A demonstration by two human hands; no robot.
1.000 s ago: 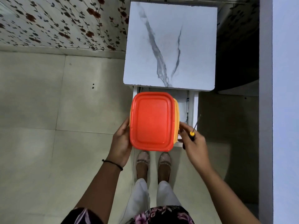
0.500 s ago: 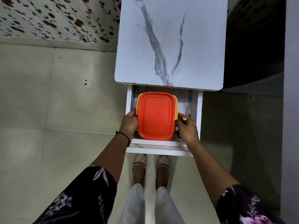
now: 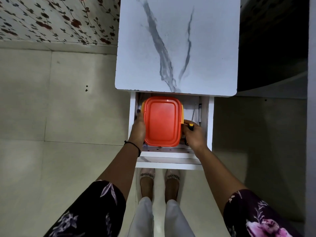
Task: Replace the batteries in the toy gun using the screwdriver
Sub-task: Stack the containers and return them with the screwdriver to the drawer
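A yellow plastic box with an orange lid (image 3: 162,120) sits low inside the open white drawer (image 3: 171,161) below the marble-patterned tabletop. My left hand (image 3: 139,127) clasps the box's left side. My right hand (image 3: 193,134) presses against the box's right side while also gripping a screwdriver (image 3: 192,120) with a black and yellow handle, its thin metal shaft pointing away from me. No toy gun or batteries are visible; the box's contents are hidden under the lid.
The white marble-patterned tabletop (image 3: 177,45) overhangs the back of the drawer. A dark pen-like item (image 3: 199,112) lies along the drawer's right wall. My feet (image 3: 159,183) stand on the tiled floor just below the drawer front. A grey wall runs down the right.
The box has gone down from in front of the drawer into it, still held by both hands. The view has moved closer to the table.
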